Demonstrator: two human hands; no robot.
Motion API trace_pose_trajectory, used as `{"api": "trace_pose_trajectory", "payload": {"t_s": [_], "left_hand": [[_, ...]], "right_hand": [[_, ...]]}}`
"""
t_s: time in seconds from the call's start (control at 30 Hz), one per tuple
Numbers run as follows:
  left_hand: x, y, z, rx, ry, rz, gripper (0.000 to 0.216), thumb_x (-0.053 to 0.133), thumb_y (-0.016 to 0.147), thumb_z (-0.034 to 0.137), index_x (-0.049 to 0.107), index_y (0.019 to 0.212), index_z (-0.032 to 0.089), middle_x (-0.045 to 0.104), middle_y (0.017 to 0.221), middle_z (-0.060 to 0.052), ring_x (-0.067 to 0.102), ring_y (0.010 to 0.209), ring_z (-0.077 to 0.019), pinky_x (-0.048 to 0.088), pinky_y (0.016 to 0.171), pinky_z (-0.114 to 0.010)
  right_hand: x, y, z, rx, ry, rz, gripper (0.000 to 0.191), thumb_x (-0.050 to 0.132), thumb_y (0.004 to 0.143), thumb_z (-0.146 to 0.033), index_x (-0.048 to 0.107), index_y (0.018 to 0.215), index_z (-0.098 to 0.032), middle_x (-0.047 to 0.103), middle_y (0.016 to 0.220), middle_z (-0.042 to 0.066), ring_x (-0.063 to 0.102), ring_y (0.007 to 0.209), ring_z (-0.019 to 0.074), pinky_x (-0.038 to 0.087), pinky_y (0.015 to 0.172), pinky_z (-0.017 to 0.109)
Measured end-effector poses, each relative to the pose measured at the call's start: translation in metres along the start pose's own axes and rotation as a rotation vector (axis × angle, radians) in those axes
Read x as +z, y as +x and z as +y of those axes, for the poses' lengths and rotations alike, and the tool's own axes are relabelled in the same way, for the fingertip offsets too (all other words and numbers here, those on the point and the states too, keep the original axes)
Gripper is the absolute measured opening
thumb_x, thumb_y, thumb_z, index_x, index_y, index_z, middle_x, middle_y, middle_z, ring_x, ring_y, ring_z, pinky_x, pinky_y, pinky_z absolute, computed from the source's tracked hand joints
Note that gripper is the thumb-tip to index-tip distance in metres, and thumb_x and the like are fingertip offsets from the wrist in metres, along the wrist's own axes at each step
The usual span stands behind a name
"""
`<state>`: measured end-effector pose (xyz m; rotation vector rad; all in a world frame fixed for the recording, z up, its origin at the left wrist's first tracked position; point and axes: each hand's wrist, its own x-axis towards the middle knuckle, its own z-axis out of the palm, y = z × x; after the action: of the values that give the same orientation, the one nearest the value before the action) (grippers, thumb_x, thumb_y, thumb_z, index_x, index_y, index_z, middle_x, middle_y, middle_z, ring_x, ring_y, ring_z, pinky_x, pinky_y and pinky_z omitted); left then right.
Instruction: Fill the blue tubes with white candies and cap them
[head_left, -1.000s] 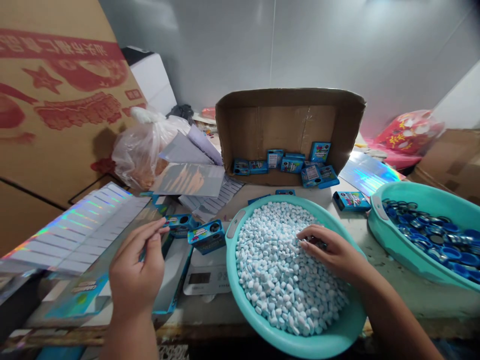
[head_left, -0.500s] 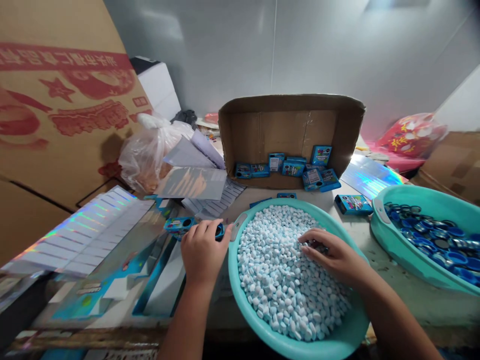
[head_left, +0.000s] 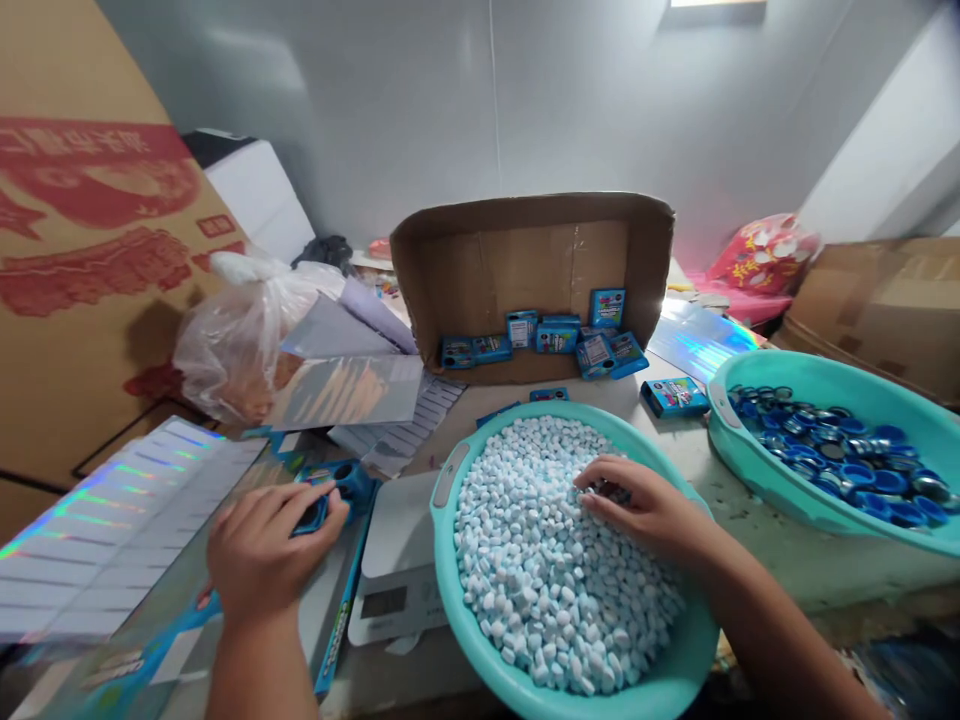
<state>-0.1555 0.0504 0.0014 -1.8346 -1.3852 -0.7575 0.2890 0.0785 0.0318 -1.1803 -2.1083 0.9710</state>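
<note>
My left hand (head_left: 262, 550) is closed around a small blue box (head_left: 311, 512), held just left of a white scale (head_left: 397, 560). Another small blue box (head_left: 352, 478) lies right behind it. My right hand (head_left: 645, 505) rests palm down in a teal basin (head_left: 450, 590) heaped with small blue-white candies (head_left: 540, 540). Its fingers curl into the pile over something dark that I cannot make out.
An open cardboard box (head_left: 525, 260) at the back holds several blue boxes. A second teal basin (head_left: 757, 470) of blue caps stands at the right. One blue box (head_left: 673, 396) lies between them. Holographic sticker sheets (head_left: 112, 510), a plastic bag (head_left: 232, 340) and big cartons crowd the left.
My left hand took a blue box off the scale and drew it back to the left; the scale's top is now bare. The right hand stayed in the candies.
</note>
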Motion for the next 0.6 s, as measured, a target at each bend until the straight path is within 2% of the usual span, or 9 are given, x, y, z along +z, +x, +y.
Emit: {"api": "trace_pose_trajectory", "payload": {"t_s": [0.13, 0.2, 0.27, 0.33, 0.4, 0.47, 0.53, 0.6], "left_hand": [[0.01, -0.019, -0.004, -0.021, -0.046, 0.073, 0.019, 0.074, 0.071, 0.017, 0.069, 0.089, 0.023, 0.073, 0.081, -0.005, 0.068, 0.075, -0.0254, 0.052, 0.076, -0.04], [0.014, -0.023, -0.002, -0.04, -0.089, 0.052, 0.019, 0.075, 0.072, 0.019, 0.069, 0.09, 0.023, 0.073, 0.081, -0.005, 0.068, 0.077, -0.0254, 0.053, 0.078, -0.042], [0.019, -0.023, 0.001, -0.058, -0.119, -0.007, 0.014, 0.075, 0.076, 0.023, 0.069, 0.089, 0.023, 0.073, 0.084, -0.005, 0.069, 0.081, -0.0254, 0.054, 0.082, -0.042], [0.025, -0.02, 0.003, -0.11, -0.143, -0.076, 0.014, 0.071, 0.082, 0.027, 0.069, 0.095, 0.022, 0.073, 0.096, -0.009, 0.07, 0.092, -0.0265, 0.054, 0.09, -0.043], [0.031, -0.018, 0.004, -0.199, -0.141, -0.131, 0.036, 0.067, 0.087, 0.032, 0.064, 0.119, 0.017, 0.068, 0.121, -0.018, 0.065, 0.116, -0.0319, 0.05, 0.103, -0.048], [0.034, -0.016, 0.003, -0.254, -0.1, -0.183, 0.054, 0.063, 0.09, 0.038, 0.054, 0.138, 0.015, 0.06, 0.137, -0.022, 0.054, 0.132, -0.0386, 0.043, 0.111, -0.057], [0.035, -0.016, 0.003, -0.241, -0.065, -0.251, 0.053, 0.059, 0.091, 0.042, 0.055, 0.137, 0.016, 0.063, 0.135, -0.022, 0.054, 0.132, -0.0413, 0.041, 0.11, -0.062], [0.034, -0.015, 0.003, -0.223, -0.06, -0.31, 0.043, 0.057, 0.092, 0.044, 0.062, 0.126, 0.016, 0.068, 0.123, -0.02, 0.06, 0.122, -0.0398, 0.044, 0.106, -0.059]], "right_hand": [[0.001, 0.0, 0.001, 0.005, 0.004, 0.006, 0.012, 0.061, 0.096, -0.034, 0.068, 0.103, -0.028, 0.072, 0.105, 0.006, 0.066, 0.1, 0.0269, 0.054, 0.091, 0.043], [0.0, 0.001, 0.002, 0.008, 0.006, 0.001, 0.011, 0.061, 0.096, -0.034, 0.068, 0.102, -0.028, 0.072, 0.105, 0.007, 0.066, 0.099, 0.0273, 0.054, 0.09, 0.044], [0.0, 0.001, 0.002, 0.011, 0.01, -0.004, 0.01, 0.061, 0.096, -0.034, 0.068, 0.102, -0.028, 0.072, 0.105, 0.007, 0.066, 0.1, 0.0276, 0.054, 0.09, 0.045], [0.0, 0.001, 0.002, 0.01, 0.013, -0.004, 0.01, 0.06, 0.097, -0.034, 0.068, 0.102, -0.028, 0.072, 0.105, 0.006, 0.066, 0.1, 0.0277, 0.054, 0.091, 0.046], [0.0, 0.001, 0.001, 0.009, 0.008, -0.002, 0.011, 0.06, 0.097, -0.033, 0.068, 0.102, -0.029, 0.072, 0.105, 0.006, 0.066, 0.1, 0.0279, 0.054, 0.091, 0.047], [0.0, 0.0, 0.0, 0.004, 0.001, 0.005, 0.011, 0.06, 0.096, -0.033, 0.068, 0.103, -0.029, 0.072, 0.105, 0.007, 0.066, 0.1, 0.0282, 0.055, 0.09, 0.046], [0.001, 0.0, -0.002, -0.001, -0.008, 0.013, 0.012, 0.06, 0.096, -0.034, 0.068, 0.102, -0.028, 0.072, 0.105, 0.007, 0.066, 0.1, 0.0282, 0.055, 0.09, 0.045], [0.001, 0.001, -0.003, -0.005, -0.016, 0.02, 0.012, 0.06, 0.096, -0.034, 0.069, 0.101, -0.028, 0.072, 0.104, 0.007, 0.066, 0.098, 0.0277, 0.055, 0.089, 0.044]]}}
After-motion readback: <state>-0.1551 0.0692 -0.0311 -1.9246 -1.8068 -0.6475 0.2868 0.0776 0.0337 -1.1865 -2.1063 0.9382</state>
